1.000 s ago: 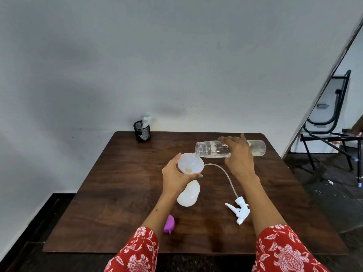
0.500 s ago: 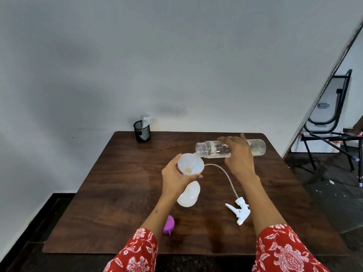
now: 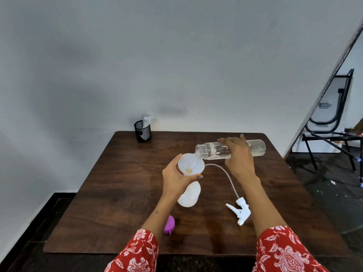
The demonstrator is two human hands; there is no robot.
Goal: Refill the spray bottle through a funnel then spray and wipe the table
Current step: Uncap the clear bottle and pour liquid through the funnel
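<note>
plain room | wooden table (image 3: 121,203) | bare wall (image 3: 176,65) | chair (image 3: 330,122)

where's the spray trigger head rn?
Head view: the spray trigger head lies on the table at near right, just inside the right forearm, detached from the bottle; its dip tube curves up toward the funnel.

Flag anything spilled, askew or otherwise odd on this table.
No spill shows. The spray head lies off its bottle with its tube trailing, and a purple cap lies loose near the front edge; both fit a refill. The right hand tips the clear bottle over the funnel.
</note>
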